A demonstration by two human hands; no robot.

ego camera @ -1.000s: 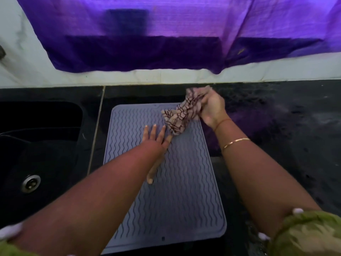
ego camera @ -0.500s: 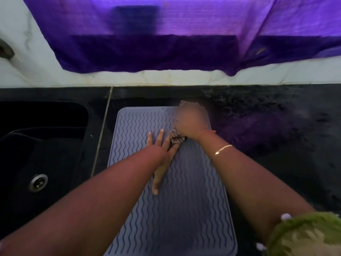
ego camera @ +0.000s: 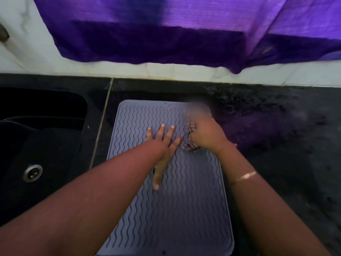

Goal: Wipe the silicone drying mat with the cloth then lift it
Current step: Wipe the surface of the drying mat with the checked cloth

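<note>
A grey silicone drying mat (ego camera: 188, 209) with wavy ridges lies flat on the black counter, running from the middle toward the bottom edge. My left hand (ego camera: 162, 145) rests flat on the mat's upper half, fingers spread. My right hand (ego camera: 206, 134) presses a patterned brown-and-cream cloth (ego camera: 191, 147) onto the mat near its upper right corner. The hand covers most of the cloth, and the part ahead of the fingers is blurred by motion.
A black sink (ego camera: 42, 145) with a metal drain (ego camera: 32, 172) lies to the left of the mat. Black counter (ego camera: 286, 145) stretches to the right. A white tiled wall (ego camera: 184, 71) and a hanging purple curtain (ego camera: 166, 34) stand behind.
My right hand brought the cloth down from above the mat's far right corner onto the mat and is rubbing it there. My left hand stayed flat on the mat.
</note>
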